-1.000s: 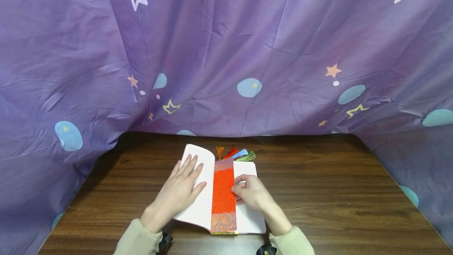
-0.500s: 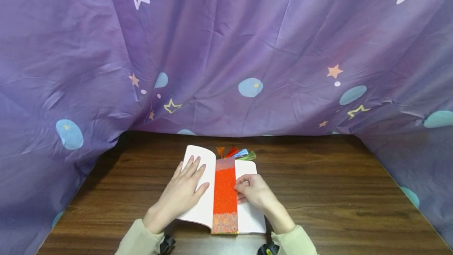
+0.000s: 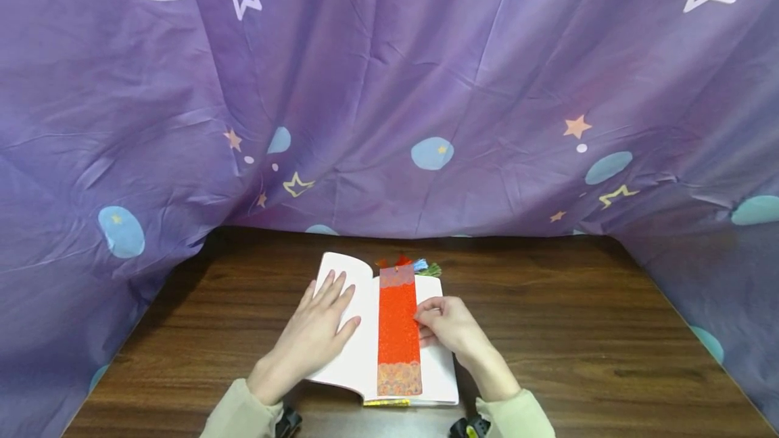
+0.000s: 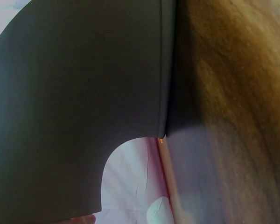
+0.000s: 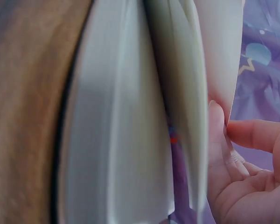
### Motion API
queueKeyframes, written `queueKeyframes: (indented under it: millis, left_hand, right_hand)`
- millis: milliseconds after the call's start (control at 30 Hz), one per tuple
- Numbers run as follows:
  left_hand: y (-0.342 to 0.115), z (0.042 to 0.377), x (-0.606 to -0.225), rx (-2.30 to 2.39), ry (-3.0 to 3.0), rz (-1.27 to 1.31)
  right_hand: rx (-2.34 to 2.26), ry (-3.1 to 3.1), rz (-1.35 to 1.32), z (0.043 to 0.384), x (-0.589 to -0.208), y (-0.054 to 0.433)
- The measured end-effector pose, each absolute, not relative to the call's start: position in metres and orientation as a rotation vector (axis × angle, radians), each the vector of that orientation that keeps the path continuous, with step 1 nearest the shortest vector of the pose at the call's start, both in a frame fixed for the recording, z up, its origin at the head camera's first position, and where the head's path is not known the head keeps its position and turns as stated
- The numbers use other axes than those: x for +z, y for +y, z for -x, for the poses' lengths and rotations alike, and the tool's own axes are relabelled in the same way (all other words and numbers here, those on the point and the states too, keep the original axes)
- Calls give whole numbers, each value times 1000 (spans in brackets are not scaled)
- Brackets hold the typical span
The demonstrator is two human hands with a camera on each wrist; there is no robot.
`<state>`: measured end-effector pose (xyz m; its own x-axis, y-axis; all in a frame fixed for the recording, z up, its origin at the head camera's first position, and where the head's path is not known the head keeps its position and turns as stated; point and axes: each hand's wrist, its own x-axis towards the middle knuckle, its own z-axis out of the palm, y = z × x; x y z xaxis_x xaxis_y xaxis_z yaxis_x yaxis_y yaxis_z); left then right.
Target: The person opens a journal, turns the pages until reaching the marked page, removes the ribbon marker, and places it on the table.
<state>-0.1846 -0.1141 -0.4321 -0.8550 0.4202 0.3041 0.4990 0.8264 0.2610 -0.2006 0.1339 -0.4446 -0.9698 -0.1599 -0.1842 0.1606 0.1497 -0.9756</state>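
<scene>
An open book with blank white pages (image 3: 359, 363) lies on the table, its left side raised and curving up. My left hand (image 3: 309, 340) rests on that left page with fingers spread. Over the right page is a long red bookmark (image 3: 398, 326) with patterned bands at both ends. My right hand (image 3: 449, 328) pinches its right edge between thumb and finger. From the right wrist, the bookmark's pale back (image 5: 221, 51) shows above the pinching fingers (image 5: 252, 133), beside the parted page block (image 5: 135, 140). The left wrist view mostly holds the dark underside of the raised part (image 4: 79, 102).
Red, blue and green tassels (image 3: 420, 266) stick out past the book's top edge. The brown wooden table (image 3: 566, 330) extends to both sides. A purple curtain with stars (image 3: 377, 86) hangs behind and along the sides.
My right hand has drawn the bookmark to the right, away from the fold and over the right page. The left hand has stayed nearly in place on the left page.
</scene>
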Motion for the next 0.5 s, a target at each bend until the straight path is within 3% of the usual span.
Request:
queueKeyframes:
  millis: [500]
  left_hand:
    - [-109, 185, -431, -473, -2765, 713]
  right_hand:
    - [-1970, 2180, -87, 207, -432, 157]
